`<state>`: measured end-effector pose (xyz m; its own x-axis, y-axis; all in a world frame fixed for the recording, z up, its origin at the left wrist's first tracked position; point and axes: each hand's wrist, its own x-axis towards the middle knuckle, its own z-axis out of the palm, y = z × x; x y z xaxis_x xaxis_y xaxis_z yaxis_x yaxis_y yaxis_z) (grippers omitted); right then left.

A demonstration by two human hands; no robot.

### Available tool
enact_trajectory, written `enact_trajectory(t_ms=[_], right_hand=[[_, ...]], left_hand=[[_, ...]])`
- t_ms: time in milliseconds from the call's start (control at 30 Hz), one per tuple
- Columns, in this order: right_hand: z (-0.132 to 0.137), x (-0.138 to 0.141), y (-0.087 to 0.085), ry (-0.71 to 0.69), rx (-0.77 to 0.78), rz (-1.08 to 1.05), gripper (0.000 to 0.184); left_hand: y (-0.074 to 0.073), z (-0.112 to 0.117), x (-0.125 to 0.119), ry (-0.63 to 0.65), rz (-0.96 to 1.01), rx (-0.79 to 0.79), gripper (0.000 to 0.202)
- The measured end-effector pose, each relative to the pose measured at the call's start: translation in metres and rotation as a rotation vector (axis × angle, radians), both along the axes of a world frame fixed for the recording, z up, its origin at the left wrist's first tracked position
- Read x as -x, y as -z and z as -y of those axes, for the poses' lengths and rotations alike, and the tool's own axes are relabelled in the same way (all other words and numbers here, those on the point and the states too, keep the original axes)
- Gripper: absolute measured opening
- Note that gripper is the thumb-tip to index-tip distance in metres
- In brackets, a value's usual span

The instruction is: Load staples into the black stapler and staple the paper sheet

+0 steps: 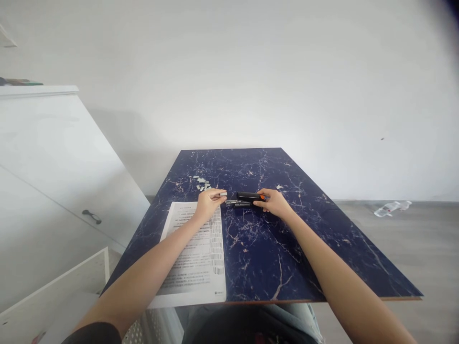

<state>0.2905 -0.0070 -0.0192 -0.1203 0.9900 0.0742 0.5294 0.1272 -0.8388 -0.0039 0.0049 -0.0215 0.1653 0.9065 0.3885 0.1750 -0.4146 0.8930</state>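
My right hand (273,202) grips the back end of a black stapler (247,196), which has an orange mark near my fingers. The stapler's top is lifted, baring the metal staple channel (238,203) below it. Just left of the channel, my left hand (210,204) pinches a small grey strip of staples (223,194) between thumb and fingertips. Beneath my left forearm lies a printed sheet of paper (186,282), its right side lined with many short dark marks. Behind my left hand several small pale pieces (202,183) are scattered.
The dark blue marble-patterned table (258,267) stands against a white wall. One small pale scrap (279,187) lies behind my right hand. A white cabinet (64,157) is at the left. On the floor at the right rests a clear plastic item (392,208).
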Motion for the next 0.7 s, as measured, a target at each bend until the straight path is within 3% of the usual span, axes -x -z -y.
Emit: enact_trajectory(t_ms=[467,700], right_hand=[[0.0006,0.0002,-0.0014,0.004,0.019,-0.010,0.040],[-0.0001,-0.0001,-0.0003,0.005,0.012,0.002,0.040]], left_hand=[[-0.0009,0.0040,-0.0018,0.056,-0.118,-0.092,0.027],[-0.0047,0.0075,-0.0049,-0.012,-0.196,-0.173,0.020]])
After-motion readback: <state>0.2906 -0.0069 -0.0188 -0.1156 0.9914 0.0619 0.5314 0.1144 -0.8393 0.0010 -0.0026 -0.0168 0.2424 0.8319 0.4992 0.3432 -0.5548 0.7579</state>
